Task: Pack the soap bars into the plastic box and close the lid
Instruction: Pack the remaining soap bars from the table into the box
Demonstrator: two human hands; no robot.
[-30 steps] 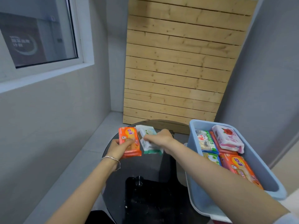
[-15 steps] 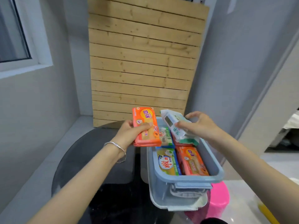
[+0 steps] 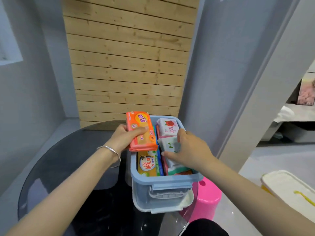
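The right hand [image 3: 190, 150] covers much of the white-green soap bar [image 3: 170, 147]; the bars beneath it (orange edges only) stay hidden, their labels unreadable.

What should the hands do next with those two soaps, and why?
Probably the right hand should let go of the white-and-green soap bar, since it already lies on the bars in the blue plastic box. The left hand holds the orange soap bar above the box's left side, so that one likely goes in afterwards.
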